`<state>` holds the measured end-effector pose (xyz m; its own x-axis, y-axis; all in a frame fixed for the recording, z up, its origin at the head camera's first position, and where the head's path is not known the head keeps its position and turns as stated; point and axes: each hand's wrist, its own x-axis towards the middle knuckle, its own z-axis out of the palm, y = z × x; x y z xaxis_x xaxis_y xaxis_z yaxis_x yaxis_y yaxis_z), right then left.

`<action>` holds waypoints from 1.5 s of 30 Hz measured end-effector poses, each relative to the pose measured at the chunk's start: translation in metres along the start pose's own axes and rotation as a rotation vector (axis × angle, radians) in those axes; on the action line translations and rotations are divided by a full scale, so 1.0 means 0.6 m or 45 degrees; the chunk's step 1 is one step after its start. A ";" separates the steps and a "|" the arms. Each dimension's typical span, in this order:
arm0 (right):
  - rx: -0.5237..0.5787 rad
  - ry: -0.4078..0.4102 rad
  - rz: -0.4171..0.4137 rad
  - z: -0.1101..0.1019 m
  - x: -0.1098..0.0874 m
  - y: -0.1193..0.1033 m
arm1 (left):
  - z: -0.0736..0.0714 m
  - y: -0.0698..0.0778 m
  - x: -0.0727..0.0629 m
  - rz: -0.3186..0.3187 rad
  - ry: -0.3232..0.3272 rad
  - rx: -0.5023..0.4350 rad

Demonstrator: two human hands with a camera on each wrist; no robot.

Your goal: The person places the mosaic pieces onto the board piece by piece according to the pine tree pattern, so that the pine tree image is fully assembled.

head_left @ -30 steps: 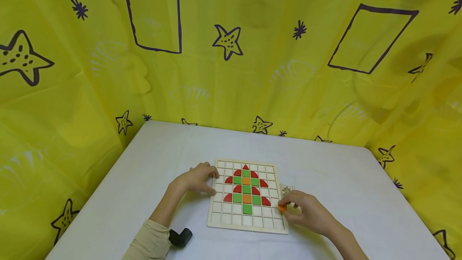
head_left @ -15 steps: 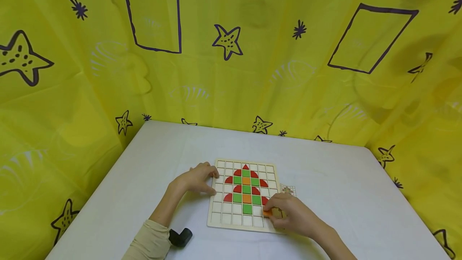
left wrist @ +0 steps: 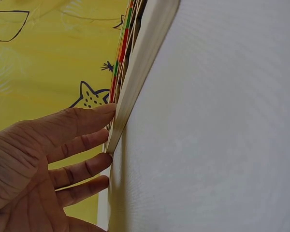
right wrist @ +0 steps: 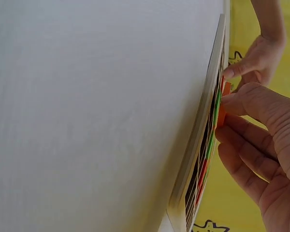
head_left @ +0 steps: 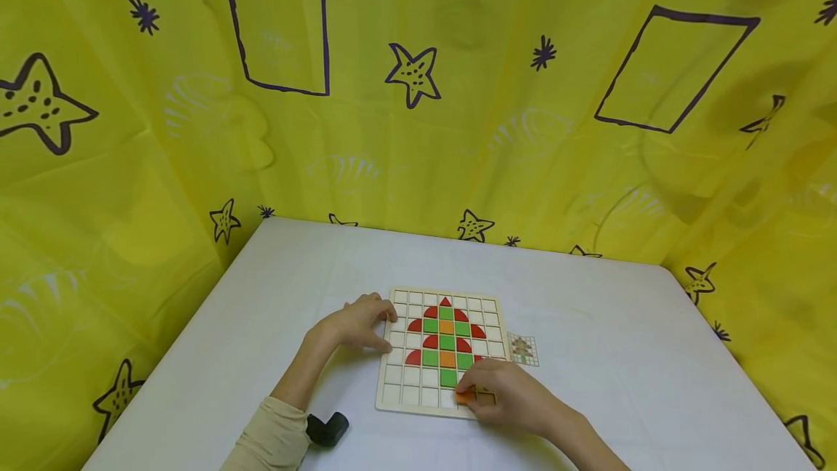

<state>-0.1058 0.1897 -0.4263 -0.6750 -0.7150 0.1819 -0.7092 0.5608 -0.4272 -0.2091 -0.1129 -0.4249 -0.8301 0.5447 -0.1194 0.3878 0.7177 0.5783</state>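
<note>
A square wooden grid board (head_left: 410, 395) lies on the white table, its cells partly filled with red, green and orange tiles in a tree shape. Below the lowest green tile (head_left: 447, 378), my right hand (head_left: 513, 397) pinches an orange tile (head_left: 465, 397) between thumb and fingers, close over the bottom rows. The right wrist view shows this orange tile (right wrist: 221, 117) on edge at the fingertips. My left hand (head_left: 356, 323) rests at the board's left side; in the left wrist view its thumb (left wrist: 82, 121) touches the wooden edge. The right hand hides the board's lower right corner.
A small printed card (head_left: 524, 349) with a tree pattern lies right beside the board. Near the left sleeve (head_left: 271, 431) is a black angular object (head_left: 328, 429). A yellow curtain (head_left: 418, 144) with drawn stars stands behind and around the table (head_left: 314, 256).
My right hand has carried the orange tile leftward from the board's right edge to the lower middle, uncovering more of the printed card. The left hand has stayed in place.
</note>
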 end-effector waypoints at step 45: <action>-0.030 0.133 0.099 -0.008 -0.036 -0.001 | -0.001 0.005 -0.008 -0.008 -0.013 0.000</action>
<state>-0.0918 0.2067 -0.4258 -0.7450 -0.6221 0.2407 -0.6574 0.6235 -0.4232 -0.2039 -0.1137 -0.4223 -0.8281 0.5450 -0.1313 0.3829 0.7210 0.5776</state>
